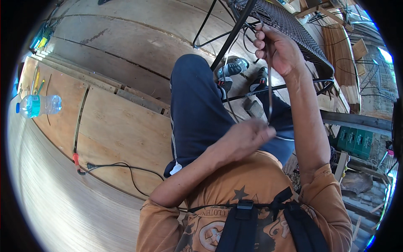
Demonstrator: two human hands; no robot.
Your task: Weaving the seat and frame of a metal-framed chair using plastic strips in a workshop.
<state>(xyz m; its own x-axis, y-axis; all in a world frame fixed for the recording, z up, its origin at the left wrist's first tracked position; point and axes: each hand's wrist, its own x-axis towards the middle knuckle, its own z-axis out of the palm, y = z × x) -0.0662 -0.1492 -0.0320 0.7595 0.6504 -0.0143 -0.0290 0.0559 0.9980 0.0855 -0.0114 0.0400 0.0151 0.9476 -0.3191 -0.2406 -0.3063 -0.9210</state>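
Observation:
My right hand (pixel 278 49) is raised in front of a dark woven chair seat (pixel 289 26) on a black metal frame (pixel 235 31), its fingers pinched on a thin dark weaving strand (pixel 269 94). The strand hangs down from that hand to my left hand (pixel 247 136), which is closed around its lower end above my lap. My legs in dark blue trousers (pixel 197 105) stretch toward the frame, feet in grey shoes (pixel 235 67) under it.
Plywood boards (pixel 121 126) cover the floor at left, with a plastic water bottle (pixel 40 105), a black cable (pixel 126 168) and a red-handled tool (pixel 76 159). Green crates (pixel 357 140) and stacked timber (pixel 340 46) stand at right.

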